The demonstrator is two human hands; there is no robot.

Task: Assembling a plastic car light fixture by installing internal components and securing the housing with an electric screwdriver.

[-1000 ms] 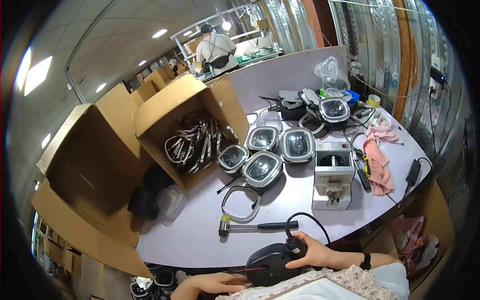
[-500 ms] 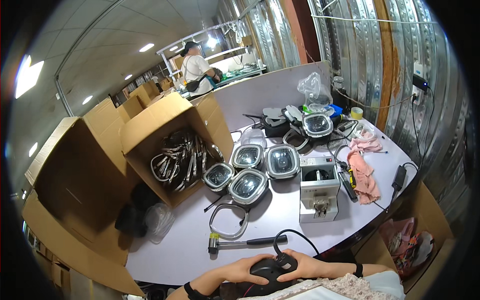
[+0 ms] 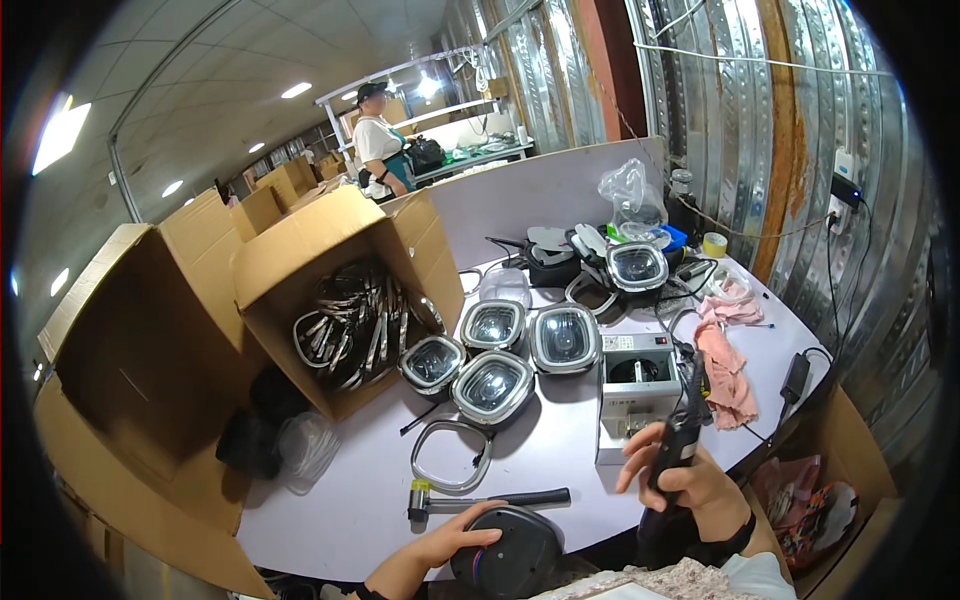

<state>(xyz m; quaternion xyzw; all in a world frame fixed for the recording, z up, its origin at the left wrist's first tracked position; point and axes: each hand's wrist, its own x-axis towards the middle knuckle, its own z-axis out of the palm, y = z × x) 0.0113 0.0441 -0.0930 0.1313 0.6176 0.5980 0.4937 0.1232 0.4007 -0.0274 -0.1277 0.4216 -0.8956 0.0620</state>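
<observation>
My left hand [image 3: 450, 545] is closed on the edge of a black rounded-square lamp housing [image 3: 508, 550], held low at the table's front edge. A bit of red and blue shows near the housing's left side. My right hand [image 3: 705, 490] grips a slim black corded tool that looks like an electric screwdriver [image 3: 680, 445], upright, to the right of the housing. Its tip is hard to make out. Some fingers of that hand stretch out to the left. Just beyond the housing lies a mallet [image 3: 510, 498] with a yellow-and-metal head and black handle.
Several square lamps [image 3: 493, 387] with clear lenses stand mid-table near a silver frame [image 3: 450, 455]. A white-grey machine [image 3: 615, 420] is beside them. A cardboard box [image 3: 285, 280] of metal rings leans left. Pink cloths [image 3: 725, 370] lie right. A person [image 3: 378, 145] stands far off.
My right hand has left the housing and moved right and up, with the black tool in it. The cord arching over the housing is gone from there. The housing has shifted slightly left.
</observation>
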